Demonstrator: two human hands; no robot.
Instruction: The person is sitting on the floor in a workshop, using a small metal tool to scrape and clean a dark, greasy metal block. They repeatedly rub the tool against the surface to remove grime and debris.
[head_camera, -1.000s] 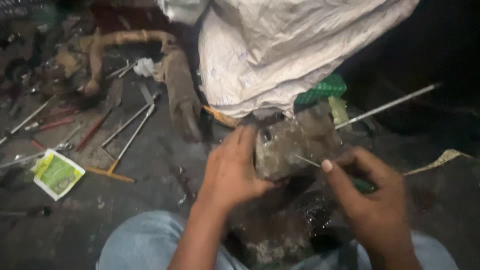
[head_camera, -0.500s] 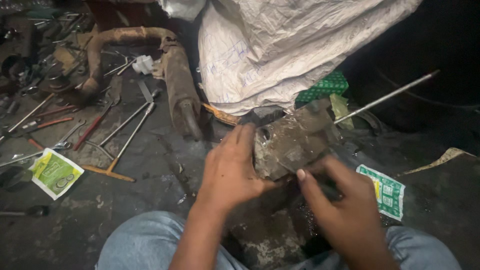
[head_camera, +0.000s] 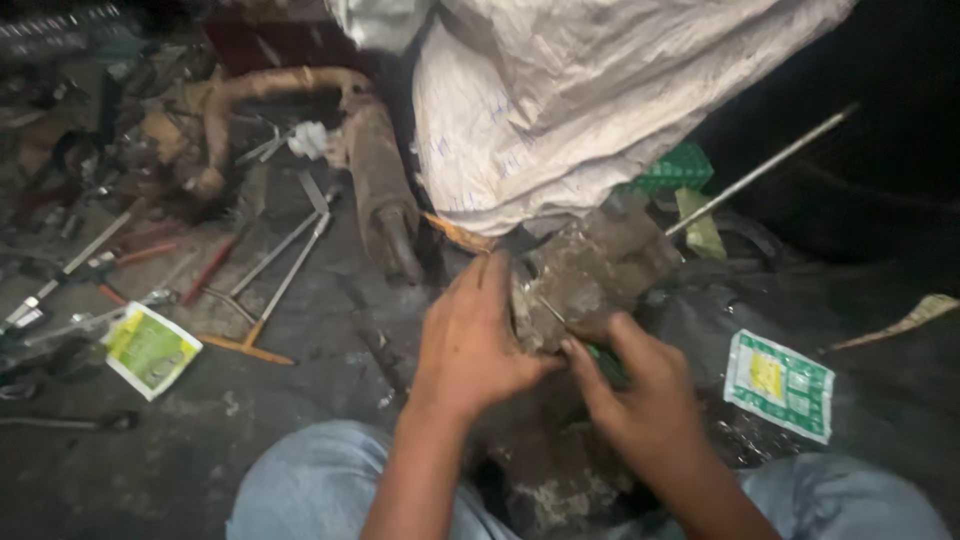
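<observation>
A large white woven sack (head_camera: 600, 110) fills the upper middle of the view, slumped on a dark, greasy floor (head_camera: 330, 330). To its left lies a rusty bent exhaust pipe (head_camera: 370, 170), and beside that a hacksaw (head_camera: 275, 275) with its frame flat on the floor among scattered hand tools (head_camera: 70, 270). A thin metal rod (head_camera: 760, 170) slants up to the right from under the sack. Below the sack, between the person's knees in blue jeans (head_camera: 320, 480), sits a grimy grey metal engine part (head_camera: 590, 275), resting on a dirty block in front of the person. The left hand (head_camera: 470, 345) is clamped on the part's near left edge, fingers together and curled over it. The right hand (head_camera: 645, 400) has its fingers closed around a green-handled screwdriver (head_camera: 605, 362), whose thin shaft touches the part's face. A green-and-white packet (head_camera: 780, 385) lies just right of the right hand, and a yellow-green packet (head_camera: 150, 350) lies well to the left.
</observation>
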